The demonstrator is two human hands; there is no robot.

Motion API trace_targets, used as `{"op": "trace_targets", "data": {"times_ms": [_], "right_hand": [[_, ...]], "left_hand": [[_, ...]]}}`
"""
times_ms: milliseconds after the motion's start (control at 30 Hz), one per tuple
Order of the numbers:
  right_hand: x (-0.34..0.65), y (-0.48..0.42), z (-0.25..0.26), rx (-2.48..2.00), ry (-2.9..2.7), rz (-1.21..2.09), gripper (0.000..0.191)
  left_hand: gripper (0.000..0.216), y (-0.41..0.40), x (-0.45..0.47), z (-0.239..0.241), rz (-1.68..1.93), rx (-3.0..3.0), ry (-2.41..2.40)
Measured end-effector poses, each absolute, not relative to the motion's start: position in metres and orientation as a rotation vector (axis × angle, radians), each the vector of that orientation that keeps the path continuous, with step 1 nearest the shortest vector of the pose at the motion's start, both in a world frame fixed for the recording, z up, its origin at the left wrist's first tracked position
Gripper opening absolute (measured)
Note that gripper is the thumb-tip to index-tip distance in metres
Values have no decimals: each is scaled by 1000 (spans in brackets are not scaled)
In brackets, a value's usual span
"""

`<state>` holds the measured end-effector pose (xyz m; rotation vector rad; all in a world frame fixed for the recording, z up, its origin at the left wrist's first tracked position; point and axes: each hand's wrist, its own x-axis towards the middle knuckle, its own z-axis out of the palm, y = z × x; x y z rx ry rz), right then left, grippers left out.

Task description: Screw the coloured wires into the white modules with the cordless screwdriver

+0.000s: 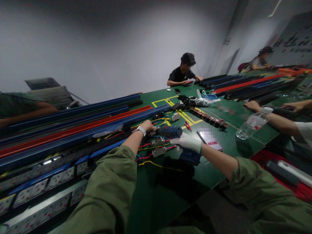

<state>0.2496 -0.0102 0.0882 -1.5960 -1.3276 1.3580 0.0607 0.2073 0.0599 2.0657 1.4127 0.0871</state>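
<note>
My right hand [187, 142], in a white glove, is wrapped round the grip of a blue cordless drill [169, 131]. The drill's nose points left and its battery base hangs below the glove. My left hand [147, 125], bare with a watch at the wrist, is closed just ahead of the drill's nose. What its fingers pinch is hidden. Below the drill lie two grey breaker-like modules [159, 151] with red and yellow wires. A long black strip [109, 142] runs leftward from my left hand.
Long blue and orange rails [73, 131] and socket strips [60, 177] cover the left side. A phone [211, 140], red-handled pliers [187, 126] and a water bottle [254, 123] stand or lie to the right. Co-workers' hands are at the right edge and across the green table [156, 201].
</note>
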Motion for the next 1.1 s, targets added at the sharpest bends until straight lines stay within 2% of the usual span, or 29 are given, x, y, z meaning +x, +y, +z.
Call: {"op": "trace_targets", "data": {"times_ms": [367, 667, 1100], "right_hand": [[245, -13, 99, -1614, -1334, 1358, 19], [244, -15, 103, -1612, -1326, 1380, 14], [245, -13, 97, -1655, -1326, 1345, 20]], "left_hand": [[24, 194, 58, 71, 161, 2048, 1424], [20, 186, 61, 83, 136, 2078, 1428], [20, 183, 61, 86, 139, 2079, 1446]]}}
